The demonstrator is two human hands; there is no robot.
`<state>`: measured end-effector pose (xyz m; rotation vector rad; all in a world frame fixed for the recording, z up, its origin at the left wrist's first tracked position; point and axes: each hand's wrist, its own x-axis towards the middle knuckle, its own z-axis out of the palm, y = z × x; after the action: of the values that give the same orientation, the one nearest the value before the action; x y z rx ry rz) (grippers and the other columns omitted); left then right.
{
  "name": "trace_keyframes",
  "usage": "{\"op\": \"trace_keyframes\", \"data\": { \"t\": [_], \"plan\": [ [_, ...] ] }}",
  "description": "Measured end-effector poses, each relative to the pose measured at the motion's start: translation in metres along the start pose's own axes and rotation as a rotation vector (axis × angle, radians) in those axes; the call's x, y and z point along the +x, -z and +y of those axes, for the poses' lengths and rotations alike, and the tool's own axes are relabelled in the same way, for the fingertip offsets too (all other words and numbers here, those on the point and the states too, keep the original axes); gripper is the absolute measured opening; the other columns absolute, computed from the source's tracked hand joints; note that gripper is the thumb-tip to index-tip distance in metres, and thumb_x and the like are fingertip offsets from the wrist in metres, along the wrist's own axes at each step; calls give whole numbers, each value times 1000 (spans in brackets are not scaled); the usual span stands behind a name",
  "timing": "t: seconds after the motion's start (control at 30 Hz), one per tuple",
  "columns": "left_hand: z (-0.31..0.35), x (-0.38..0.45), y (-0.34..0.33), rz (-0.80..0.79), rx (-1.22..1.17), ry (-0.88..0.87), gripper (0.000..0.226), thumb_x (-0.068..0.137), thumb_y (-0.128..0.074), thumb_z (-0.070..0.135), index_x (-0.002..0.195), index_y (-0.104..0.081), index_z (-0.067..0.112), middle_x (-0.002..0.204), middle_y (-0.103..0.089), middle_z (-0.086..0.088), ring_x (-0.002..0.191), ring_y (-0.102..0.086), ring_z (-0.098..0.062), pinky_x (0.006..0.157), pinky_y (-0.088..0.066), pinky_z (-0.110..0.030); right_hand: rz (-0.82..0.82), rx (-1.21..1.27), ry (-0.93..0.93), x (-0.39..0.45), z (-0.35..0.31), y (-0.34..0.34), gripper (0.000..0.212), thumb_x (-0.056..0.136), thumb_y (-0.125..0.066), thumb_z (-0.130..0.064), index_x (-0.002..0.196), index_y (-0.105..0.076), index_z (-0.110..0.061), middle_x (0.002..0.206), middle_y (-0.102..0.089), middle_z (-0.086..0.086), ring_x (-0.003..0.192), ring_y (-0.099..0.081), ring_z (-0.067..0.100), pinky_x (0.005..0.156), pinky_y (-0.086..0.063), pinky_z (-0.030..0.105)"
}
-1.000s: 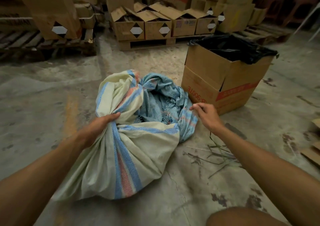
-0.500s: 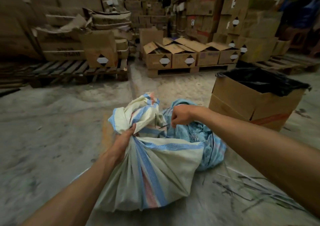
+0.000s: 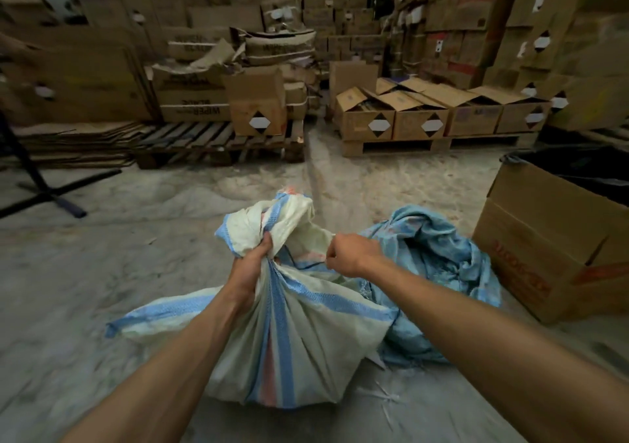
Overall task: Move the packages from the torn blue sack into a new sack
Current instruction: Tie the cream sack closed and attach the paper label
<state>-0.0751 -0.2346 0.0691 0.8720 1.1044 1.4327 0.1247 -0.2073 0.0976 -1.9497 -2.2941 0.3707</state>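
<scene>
A full white sack (image 3: 306, 347) with blue and red stripes stands on the concrete floor in front of me. My left hand (image 3: 252, 265) grips its bunched neck from the left. My right hand (image 3: 350, 255) pinches something thin at the neck, a string or the fabric edge; I cannot tell which. The torn blue sack (image 3: 435, 272) lies crumpled and slack just right of the white sack, touching it. The packages are hidden inside.
A large cardboard box (image 3: 558, 262) lined with a black bag stands at the right. Wooden pallets (image 3: 221, 143) with cardboard boxes (image 3: 391, 116) line the back. A black stand leg (image 3: 44, 191) crosses the floor at the left. Straw-like scraps (image 3: 388, 398) lie by the sack.
My view has tilted up. My right hand moved from the blue sack's edge to the white sack's neck. My left hand kept its grip as the neck was lifted upright.
</scene>
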Motion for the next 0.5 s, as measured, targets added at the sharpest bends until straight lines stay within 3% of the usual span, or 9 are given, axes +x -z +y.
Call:
{"op": "trace_keyframes", "data": {
  "t": [0.07,0.17,0.23,0.3,0.37,0.43,0.5],
  "plan": [
    [-1,1,12,-46,26,47,62,77,-74,46,132,-59,20,127,-65,-2,118,-62,-22,107,-43,-45,7,102,-1,7,-9,-9,22,87,-60,-38,101,-74,-29,104,-70,-3,96,-63,22,78,-48,34],
    [-3,-5,14,-88,63,66,51,86,-69,35,133,-58,17,125,-66,-1,115,-63,-20,105,-45,-41,-36,342,121,10,-20,-19,19,89,-66,-38,99,-77,-27,94,-73,-2,87,-63,16,74,-47,32],
    [-2,-9,15,-94,69,48,45,91,-64,26,134,-56,14,126,-66,-2,114,-63,-19,102,-47,-37,-7,475,173,10,-26,-27,20,89,-68,-31,104,-77,-21,98,-75,-3,88,-66,12,79,-51,31],
    [-1,-14,18,-108,96,18,45,91,-65,22,134,-56,13,126,-65,-1,113,-63,-18,99,-47,-33,15,657,180,9,-30,-35,19,91,-66,-17,106,-74,-8,93,-72,-3,76,-61,3,71,-49,21],
    [-1,-19,22,-119,152,-7,52,85,-70,27,134,-55,15,125,-65,3,114,-62,-16,102,-46,-35,5,741,174,5,-35,-37,19,94,-59,-5,108,-71,-1,88,-67,-4,72,-56,-2,65,-44,11],
    [-1,-22,28,-154,258,-30,54,85,-70,34,135,-53,22,125,-63,10,116,-60,-10,108,-42,-38,-16,756,183,3,-38,-39,21,94,-57,-4,112,-69,-1,93,-68,-3,82,-62,5,71,-47,13],
    [-4,-23,33,-163,441,-97,65,82,-68,52,139,-48,29,133,-57,14,124,-53,-8,113,-36,-40,-30,732,188,-2,-39,-38,23,93,-58,-3,114,-68,-3,91,-66,-7,80,-59,2,68,-44,9]
  ]
}}
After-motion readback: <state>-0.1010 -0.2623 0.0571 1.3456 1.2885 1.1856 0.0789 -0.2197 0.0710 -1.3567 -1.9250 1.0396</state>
